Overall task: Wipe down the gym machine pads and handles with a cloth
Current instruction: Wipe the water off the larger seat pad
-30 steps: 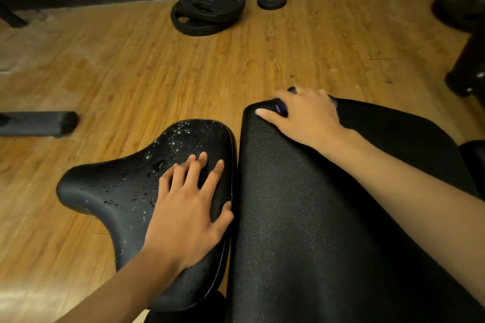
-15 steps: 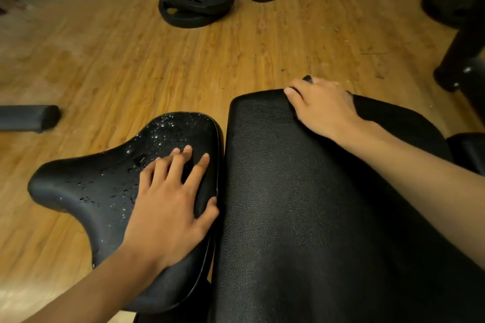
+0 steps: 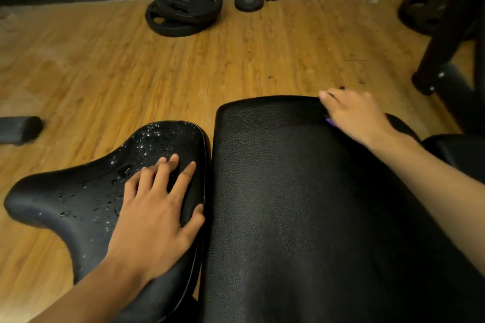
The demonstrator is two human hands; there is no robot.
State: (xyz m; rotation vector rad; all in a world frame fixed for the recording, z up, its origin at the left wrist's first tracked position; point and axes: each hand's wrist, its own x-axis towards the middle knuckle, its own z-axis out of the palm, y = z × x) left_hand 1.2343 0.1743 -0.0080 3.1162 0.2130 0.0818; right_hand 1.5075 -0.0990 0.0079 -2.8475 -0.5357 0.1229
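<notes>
My left hand (image 3: 154,217) rests flat, fingers spread, on the black seat pad (image 3: 65,199), whose far part is dotted with water droplets. Beside it on the right lies the long black back pad (image 3: 288,204). My right hand (image 3: 357,118) is at that pad's far right corner, fingers curled over the edge, holding a purple cloth (image 3: 329,121) against the pad. Only a small corner of the cloth shows under the palm.
Wooden floor lies all around. Two stacked weight plates (image 3: 183,8) and a small plate (image 3: 248,2) sit by the dark far wall. A black roller pad (image 3: 19,130) pokes in at the left. A dark machine leg (image 3: 446,34) and another plate (image 3: 420,13) stand at the right.
My right hand has slid with the cloth from the back pad's far left corner along the far edge to the right. My left hand has stayed on the seat pad.
</notes>
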